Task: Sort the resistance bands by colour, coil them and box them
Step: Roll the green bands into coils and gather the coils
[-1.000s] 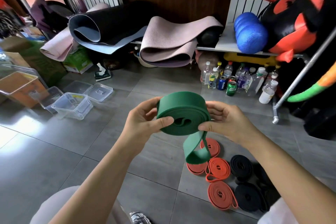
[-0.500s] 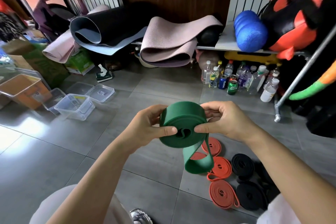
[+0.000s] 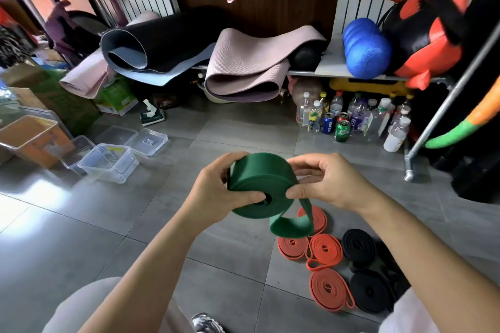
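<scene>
A wide green resistance band (image 3: 261, 184) is rolled into a thick coil and held in the air between both hands. My left hand (image 3: 216, 192) grips its left side, thumb pressed at the coil's centre. My right hand (image 3: 327, 184) pinches the right edge, and a short loose loop of the green band hangs below it. On the floor beneath lie several coiled orange bands (image 3: 323, 250) and, to their right, coiled black bands (image 3: 358, 247). Clear plastic boxes (image 3: 108, 162) stand open on the floor at the left.
A loose clear lid (image 3: 147, 141) lies behind the boxes, and an orange bin (image 3: 32, 138) stands at far left. Rolled mats (image 3: 243, 67), bottles and cans (image 3: 343, 119) line the back. A metal rack leg (image 3: 408, 174) stands at the right. My knee (image 3: 89, 305) is at bottom left.
The hanging green tail has grown shorter as more of it wound onto the coil. Both hands and the coil shifted slightly lower and to the right.
</scene>
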A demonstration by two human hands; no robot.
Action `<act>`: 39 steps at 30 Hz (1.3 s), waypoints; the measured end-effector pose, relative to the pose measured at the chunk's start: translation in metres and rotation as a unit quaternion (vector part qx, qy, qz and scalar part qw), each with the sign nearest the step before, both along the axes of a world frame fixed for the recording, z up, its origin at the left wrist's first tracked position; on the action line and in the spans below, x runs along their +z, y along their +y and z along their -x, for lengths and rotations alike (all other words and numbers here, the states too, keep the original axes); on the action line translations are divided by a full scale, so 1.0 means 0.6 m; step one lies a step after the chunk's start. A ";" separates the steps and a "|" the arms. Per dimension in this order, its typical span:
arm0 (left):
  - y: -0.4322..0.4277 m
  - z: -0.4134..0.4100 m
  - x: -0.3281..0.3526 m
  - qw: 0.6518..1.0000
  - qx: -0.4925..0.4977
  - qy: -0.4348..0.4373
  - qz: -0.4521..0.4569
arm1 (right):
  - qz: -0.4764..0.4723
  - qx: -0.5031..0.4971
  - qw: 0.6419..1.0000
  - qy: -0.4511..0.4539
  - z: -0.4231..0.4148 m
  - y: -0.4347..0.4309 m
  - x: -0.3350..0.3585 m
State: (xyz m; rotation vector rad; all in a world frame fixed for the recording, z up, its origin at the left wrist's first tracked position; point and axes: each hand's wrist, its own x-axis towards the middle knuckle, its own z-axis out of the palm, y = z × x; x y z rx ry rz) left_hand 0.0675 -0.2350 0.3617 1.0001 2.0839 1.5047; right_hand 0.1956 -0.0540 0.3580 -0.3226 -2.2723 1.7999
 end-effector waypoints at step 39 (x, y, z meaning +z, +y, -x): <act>-0.008 0.008 0.005 0.994 0.070 -0.037 -0.079 | 0.001 -0.017 1.000 -0.022 0.002 -0.007 -0.019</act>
